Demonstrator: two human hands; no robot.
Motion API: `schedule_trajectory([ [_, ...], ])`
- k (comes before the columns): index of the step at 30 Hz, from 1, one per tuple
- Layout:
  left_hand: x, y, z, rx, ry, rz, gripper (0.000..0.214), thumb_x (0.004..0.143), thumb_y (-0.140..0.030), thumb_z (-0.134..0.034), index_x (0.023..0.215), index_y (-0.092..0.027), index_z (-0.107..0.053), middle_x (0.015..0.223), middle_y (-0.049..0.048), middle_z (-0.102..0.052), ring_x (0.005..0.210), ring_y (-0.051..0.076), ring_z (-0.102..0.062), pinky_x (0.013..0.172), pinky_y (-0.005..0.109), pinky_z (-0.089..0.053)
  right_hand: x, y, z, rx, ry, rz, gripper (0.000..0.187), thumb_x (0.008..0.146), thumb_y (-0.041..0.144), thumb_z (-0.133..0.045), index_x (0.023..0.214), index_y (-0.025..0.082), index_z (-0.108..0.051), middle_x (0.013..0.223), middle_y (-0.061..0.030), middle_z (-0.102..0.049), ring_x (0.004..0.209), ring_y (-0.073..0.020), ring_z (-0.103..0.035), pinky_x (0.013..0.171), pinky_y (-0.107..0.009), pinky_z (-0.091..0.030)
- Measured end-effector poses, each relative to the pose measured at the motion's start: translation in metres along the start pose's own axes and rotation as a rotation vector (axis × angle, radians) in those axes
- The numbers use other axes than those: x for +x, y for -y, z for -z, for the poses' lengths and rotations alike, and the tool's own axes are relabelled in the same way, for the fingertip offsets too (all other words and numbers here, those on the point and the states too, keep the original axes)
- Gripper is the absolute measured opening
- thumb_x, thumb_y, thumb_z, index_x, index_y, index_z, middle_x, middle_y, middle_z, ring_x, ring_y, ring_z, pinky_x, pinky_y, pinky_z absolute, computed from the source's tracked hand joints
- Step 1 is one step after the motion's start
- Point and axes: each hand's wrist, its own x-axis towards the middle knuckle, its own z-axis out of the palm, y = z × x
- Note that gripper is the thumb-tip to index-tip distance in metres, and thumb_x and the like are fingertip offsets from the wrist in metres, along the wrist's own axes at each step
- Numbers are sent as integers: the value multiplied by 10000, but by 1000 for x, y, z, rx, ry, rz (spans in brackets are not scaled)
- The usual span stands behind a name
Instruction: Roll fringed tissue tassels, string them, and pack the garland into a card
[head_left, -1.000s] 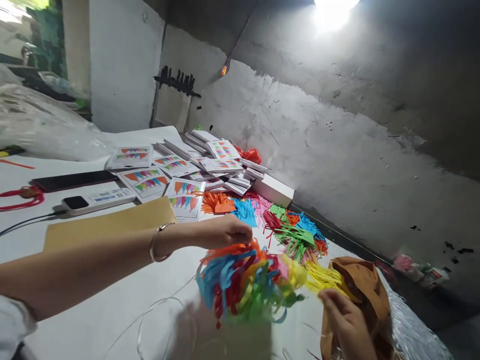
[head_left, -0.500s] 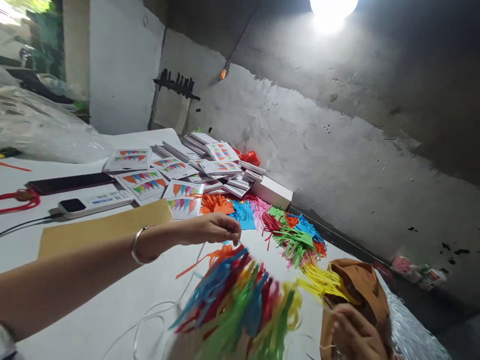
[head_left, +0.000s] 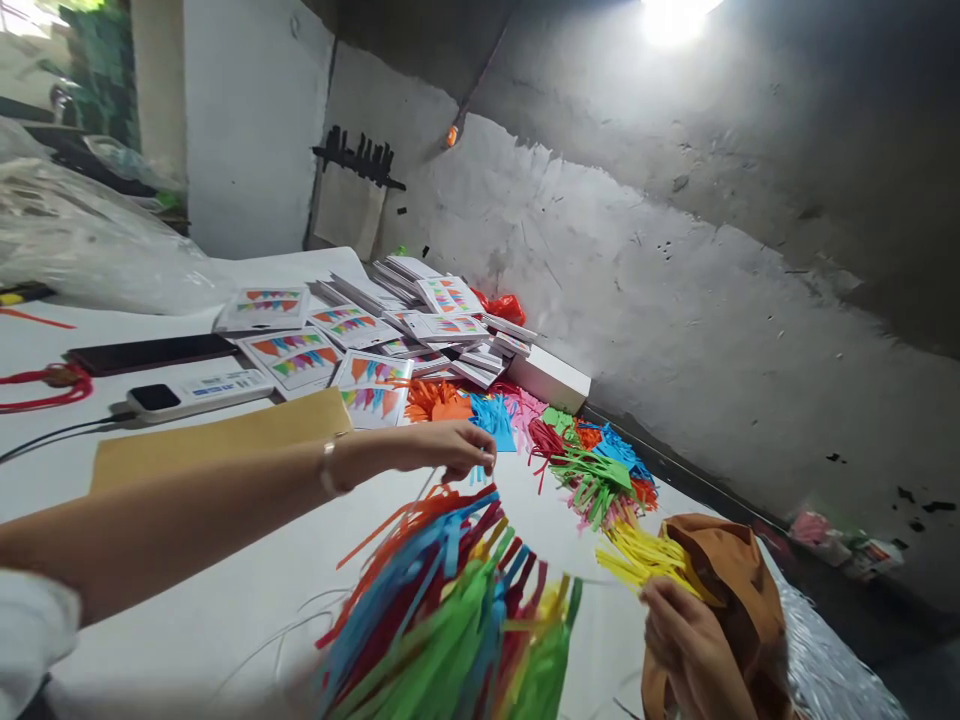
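Note:
A garland of multicoloured paper tassels (head_left: 450,600) hangs in front of me on a thin pale string. My left hand (head_left: 461,450) pinches the string just above the orange and blue tassels. On the other side my right hand (head_left: 694,640) is closed in a pinch; the string runs from the last green tassel toward its fingertips. Right beside that hand lie loose yellow paper fringes (head_left: 649,555), at the mouth of a brown bag (head_left: 739,560). The lower ends of the tassels are blurred and partly cut off by the frame.
Fringed paper bundles (head_left: 592,465) line the table's far right side. Behind them are a white box (head_left: 551,378) and stacked printed cards (head_left: 442,325). To the left lie a brown sheet (head_left: 217,440), a white device (head_left: 199,395) with a cable, and a dark phone (head_left: 150,352).
My right hand has moved slightly up, and the string has drawn straighter toward it. The tassels have swung a little left and hang more bunched. My left hand has shifted slightly right.

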Motion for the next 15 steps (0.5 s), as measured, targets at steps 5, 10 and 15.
schedule_trajectory([
  [5, 39, -2, 7, 97, -184, -45, 438, 780, -604, -630, 734, -181, -527, 521, -53, -448, 449, 118, -456, 450, 232, -379, 41, 21, -13, 41, -95, 93, 618, 483, 525, -950, 845, 200, -567, 515, 157, -273, 431, -1, -168, 410, -125, -157],
  [10, -2, 36, -23, 230, -237, -80, 384, 892, -536, -529, 840, -165, -613, 616, -36, -493, 553, 124, -464, 512, 219, -356, 9, -35, -27, 22, -22, -70, 663, 442, 668, -898, 777, 219, -542, 456, 178, -188, 406, -11, -97, 367, -145, -128],
  [15, -52, 108, -96, 359, -152, 7, 254, 881, -342, -504, 781, -173, -664, 707, 22, -656, 667, 177, -575, 598, 240, -409, -34, -131, -75, -63, 169, -337, 750, 387, 877, -761, 655, 203, -571, 390, 152, -225, 370, -11, -122, 376, -158, -124],
])
